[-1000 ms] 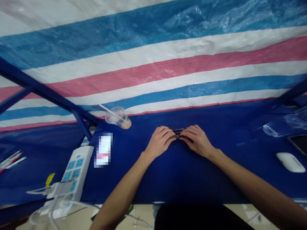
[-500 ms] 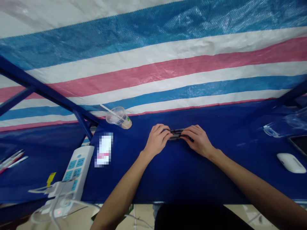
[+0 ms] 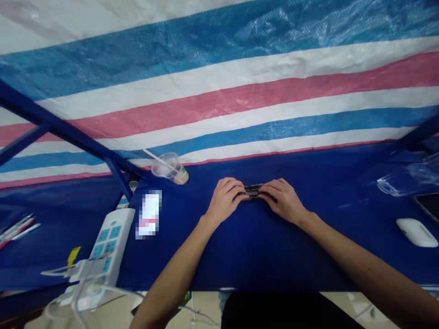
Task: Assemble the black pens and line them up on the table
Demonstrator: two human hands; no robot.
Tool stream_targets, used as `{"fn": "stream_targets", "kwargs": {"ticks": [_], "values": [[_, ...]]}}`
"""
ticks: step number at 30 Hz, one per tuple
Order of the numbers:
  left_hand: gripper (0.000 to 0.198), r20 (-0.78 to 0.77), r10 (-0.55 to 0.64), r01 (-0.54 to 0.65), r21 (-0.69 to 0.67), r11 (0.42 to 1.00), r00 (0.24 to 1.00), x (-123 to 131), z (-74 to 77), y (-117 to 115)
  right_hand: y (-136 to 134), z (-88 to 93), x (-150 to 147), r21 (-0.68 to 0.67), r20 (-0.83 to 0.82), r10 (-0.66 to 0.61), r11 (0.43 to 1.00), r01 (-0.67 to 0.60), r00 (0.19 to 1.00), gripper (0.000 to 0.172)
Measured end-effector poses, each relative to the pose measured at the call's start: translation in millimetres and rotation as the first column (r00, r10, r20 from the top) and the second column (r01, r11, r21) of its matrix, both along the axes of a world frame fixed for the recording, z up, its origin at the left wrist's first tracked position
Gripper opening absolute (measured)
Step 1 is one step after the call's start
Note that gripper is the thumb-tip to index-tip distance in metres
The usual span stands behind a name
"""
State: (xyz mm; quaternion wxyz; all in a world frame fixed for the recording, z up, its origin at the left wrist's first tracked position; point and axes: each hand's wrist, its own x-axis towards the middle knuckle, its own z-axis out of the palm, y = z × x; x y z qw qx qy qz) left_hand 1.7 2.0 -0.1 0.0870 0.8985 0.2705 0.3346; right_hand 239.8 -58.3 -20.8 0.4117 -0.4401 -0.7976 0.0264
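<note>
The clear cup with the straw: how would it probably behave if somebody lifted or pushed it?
The clear cup is probably light for its size, since tan contents show only near its bottom. Its thin-looking, transparent wall may flex when squeezed. The straw sticks out past the rim, so a bump there could tip it.

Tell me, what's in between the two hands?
Slim dark sticks, possibly pens, span the gap between the left hand and the right hand in the head view; both hands hold them.
</note>
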Motion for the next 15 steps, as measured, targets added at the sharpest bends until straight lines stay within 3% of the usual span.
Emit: {"fn": "stream_targets", "kwargs": {"ticks": [6, 11, 15], "values": [[0.007, 0.01, -0.014, 0.014, 0.018, 1.0, 1.0, 0.1, -0.9, -1.1, -0.2, -0.9, -0.9, -0.007, -0.001, 0.007, 1.0, -0.007, 1.0, 0.006], [0.027, -0.031, 0.014, -0.015, -0.04, 0.999, 0.999, -0.3, 3.0, -2.3, -0.7, 2.1, -1.4, 0.007, -0.004, -0.009, 1.0, 0.009, 1.0, 0.004], [0.017, -0.068, 0.011, -0.015, -0.052, 0.999, 0.998, -1.0, 5.3, -2.2, -0.4, 1.5, -1.0, 0.038, -0.017, -0.028, 0.999, 0.029, 0.999, 0.003]]}}
